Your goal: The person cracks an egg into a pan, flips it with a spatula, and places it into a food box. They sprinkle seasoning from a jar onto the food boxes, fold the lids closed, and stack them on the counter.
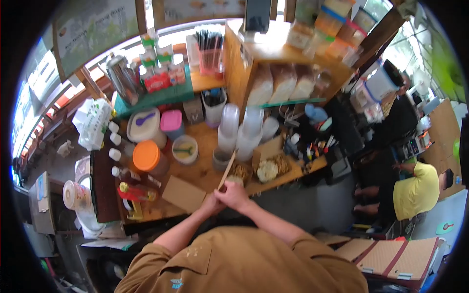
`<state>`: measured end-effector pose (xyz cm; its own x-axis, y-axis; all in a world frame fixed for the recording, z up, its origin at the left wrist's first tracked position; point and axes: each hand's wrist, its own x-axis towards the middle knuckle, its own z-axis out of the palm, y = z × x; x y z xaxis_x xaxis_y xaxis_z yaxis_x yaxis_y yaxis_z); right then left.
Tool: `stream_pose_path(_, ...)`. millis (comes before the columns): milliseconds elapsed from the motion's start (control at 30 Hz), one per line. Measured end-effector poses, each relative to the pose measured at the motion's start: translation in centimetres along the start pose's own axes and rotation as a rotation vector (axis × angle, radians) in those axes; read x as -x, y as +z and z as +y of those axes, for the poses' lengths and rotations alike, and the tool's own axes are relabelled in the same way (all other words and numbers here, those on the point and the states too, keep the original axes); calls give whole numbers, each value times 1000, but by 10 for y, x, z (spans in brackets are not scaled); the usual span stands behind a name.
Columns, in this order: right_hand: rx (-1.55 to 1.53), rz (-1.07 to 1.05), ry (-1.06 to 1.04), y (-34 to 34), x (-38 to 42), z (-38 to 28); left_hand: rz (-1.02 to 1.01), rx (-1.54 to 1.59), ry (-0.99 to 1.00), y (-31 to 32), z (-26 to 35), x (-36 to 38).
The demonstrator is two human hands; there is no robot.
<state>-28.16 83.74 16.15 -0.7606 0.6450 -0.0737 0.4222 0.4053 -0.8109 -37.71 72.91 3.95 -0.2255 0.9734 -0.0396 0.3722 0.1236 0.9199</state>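
My left hand (pixel 212 204) and my right hand (pixel 233 195) meet at the front edge of the wooden counter (pixel 195 171). Their fingers are closed around the near end of a cardboard food box, whose raised brown flap (pixel 228 171) stands above them. Brown food (pixel 239 171) shows inside this box, just beyond my right hand. To its right is an open cardboard box of food (pixel 278 165) with a pale round piece (pixel 267 171) on it. A flat brown cardboard piece (pixel 184 194) lies left of my hands. Which fingers grip the box is too small to tell.
Stacked clear cups (pixel 251 124), an orange-lidded tub (pixel 147 155), a white tub with a green spoon (pixel 185 149) and sauce bottles (pixel 137 193) stand on the counter. A wooden shelf (pixel 239 53) rises behind. At right is a person in a yellow shirt (pixel 415 191).
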Motion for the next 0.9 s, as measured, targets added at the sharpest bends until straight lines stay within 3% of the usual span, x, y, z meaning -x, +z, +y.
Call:
stream_pose_path(33, 48, 9, -11, 1, 1, 1, 45, 148, 28, 6, 0, -1)
stream_pose_path(100, 46, 22, -50, 6, 1, 9, 86, 29, 52, 3, 15, -1)
stream_pose_path(133, 41, -1, -56, 7, 0, 12, 48, -94, 0, 7, -6, 1)
stream_pose_path(233, 10, -47, -42, -1, 0, 7, -9, -193, -156, -14, 30, 6)
stream_pose_path(333, -87, -98, -73, -9, 4, 11, 80, -179, -329, -28, 50, 9)
stream_pose_path(400, -277, 58, -173, -20, 11, 18, 222, -370, -294, -46, 99, 8)
stream_pose_path(500, -31, 66, 241, -41, 31, 53, 292, -448, -258, -54, 128, -2)
stream_pose_path(533, -35, 64, 248, -45, 36, 69, 338, -471, -229, -56, 134, -6)
stream_pose_path(600, 352, -302, 432, -44, 44, 98, 344, -477, -197, -56, 141, -20)
stream_pose_path(633, 348, -304, 435, -35, 47, 108, 281, -512, -223, -56, 142, -28)
stream_pose_path(700, -357, -432, 772, -16, 56, 126, 221, -547, -255, -57, 144, -41)
stream_pose_path(733, -356, -438, 771, -9, 56, 133, 171, -602, -230, -57, 146, -47)
stream_pose_path(800, -985, -360, 965, 4, 57, 144, 120, -656, -210, -52, 147, -49)
stream_pose_path(833, -986, -366, 967, 6, 57, 149, 94, -677, -199, -49, 147, -48)
stream_pose_path(900, -1316, -354, 978, 9, 58, 159, 69, -702, -198, -41, 150, -44)
